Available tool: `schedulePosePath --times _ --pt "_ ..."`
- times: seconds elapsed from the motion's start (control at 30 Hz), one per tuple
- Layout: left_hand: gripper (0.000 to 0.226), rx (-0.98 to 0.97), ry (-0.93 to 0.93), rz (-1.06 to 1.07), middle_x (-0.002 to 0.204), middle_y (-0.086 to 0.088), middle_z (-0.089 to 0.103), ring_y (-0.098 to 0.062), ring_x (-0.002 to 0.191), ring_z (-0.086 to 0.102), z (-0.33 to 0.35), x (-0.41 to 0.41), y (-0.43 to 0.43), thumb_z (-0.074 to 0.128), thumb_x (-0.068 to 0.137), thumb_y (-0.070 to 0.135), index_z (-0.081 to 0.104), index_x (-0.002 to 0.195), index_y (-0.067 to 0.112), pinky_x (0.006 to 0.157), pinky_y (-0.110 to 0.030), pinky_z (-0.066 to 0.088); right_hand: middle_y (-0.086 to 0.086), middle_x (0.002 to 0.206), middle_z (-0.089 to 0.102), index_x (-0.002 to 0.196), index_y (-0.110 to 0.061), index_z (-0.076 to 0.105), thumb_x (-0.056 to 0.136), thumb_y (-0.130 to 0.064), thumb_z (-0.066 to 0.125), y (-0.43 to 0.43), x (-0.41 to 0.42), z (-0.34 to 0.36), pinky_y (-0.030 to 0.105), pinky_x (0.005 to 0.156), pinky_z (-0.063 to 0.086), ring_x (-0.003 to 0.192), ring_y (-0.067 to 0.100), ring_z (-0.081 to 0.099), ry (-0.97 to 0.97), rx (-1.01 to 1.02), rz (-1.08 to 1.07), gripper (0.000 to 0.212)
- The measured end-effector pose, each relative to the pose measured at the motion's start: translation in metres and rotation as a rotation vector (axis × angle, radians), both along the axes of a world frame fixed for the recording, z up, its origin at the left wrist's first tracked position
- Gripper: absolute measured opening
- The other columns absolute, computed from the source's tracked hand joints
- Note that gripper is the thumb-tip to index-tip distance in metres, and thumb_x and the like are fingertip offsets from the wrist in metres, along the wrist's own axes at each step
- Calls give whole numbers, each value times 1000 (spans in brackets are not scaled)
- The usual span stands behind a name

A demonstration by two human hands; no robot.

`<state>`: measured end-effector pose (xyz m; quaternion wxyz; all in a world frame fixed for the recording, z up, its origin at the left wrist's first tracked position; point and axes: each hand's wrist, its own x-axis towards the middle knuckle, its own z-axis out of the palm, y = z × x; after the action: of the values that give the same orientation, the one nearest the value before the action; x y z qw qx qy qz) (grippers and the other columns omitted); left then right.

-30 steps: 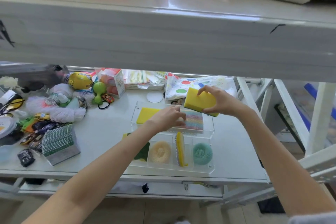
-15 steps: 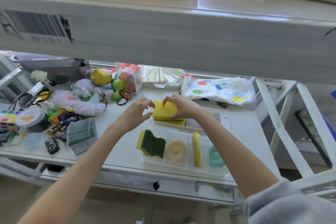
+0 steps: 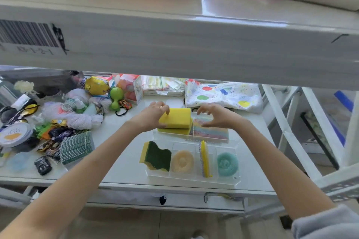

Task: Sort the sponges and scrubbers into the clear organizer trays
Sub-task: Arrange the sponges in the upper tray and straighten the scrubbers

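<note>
rear tray (image 3: 232, 139): you see a yellow sponge (image 3: 175, 118) stacked flat on another, striped pastel scrubber (image 3: 210, 130) beside | front tray (image 3: 192, 180): green-topped sponge (image 3: 156, 156) leaning at left end, cream round scrubber (image 3: 182, 161), yellow sponge on edge (image 3: 204, 158), teal round scrubber (image 3: 227, 164)

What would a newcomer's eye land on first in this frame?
Probably the bright yellow sponge, stacked on another yellow one in the rear clear tray, with the left hand touching it and the right hand open beside it. Next, the front tray's row: green-faced sponge, peach scrubber, teal scrubber.
</note>
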<state>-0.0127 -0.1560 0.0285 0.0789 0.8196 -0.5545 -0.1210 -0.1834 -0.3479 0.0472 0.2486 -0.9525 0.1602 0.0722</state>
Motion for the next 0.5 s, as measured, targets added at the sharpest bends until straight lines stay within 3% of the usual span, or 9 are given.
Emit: schedulePosePath --times 0.13,0.33,0.5 --pt "55 9 -10 -105 137 -5 44 -24 121 43 3 -9 -23 71 80 33 44 126 20 99 -39 43 8 124 50 120 -22 56 76 -20 76 -12 -18 -14 38 99 43 115 22 48 181 -74 -15 49" --pt "93 104 -26 -100 133 -11 38 -28 123 39 -4 -6 -34 80 71 26 19 141 30 100 -40 42 8 126 46 124 -27 53 70 -21 81 -16 -18 -19 43 102 42 119 23 43 203 -131 5 60" --pt "85 170 73 -140 131 -8 34 -25 122 37 1 -1 -40 83 66 21 32 133 18 98 -35 41 7 133 52 135 -22 44 67 -17 83 -17 -17 -23 40 101 45 120 23 49 184 -150 27 79"
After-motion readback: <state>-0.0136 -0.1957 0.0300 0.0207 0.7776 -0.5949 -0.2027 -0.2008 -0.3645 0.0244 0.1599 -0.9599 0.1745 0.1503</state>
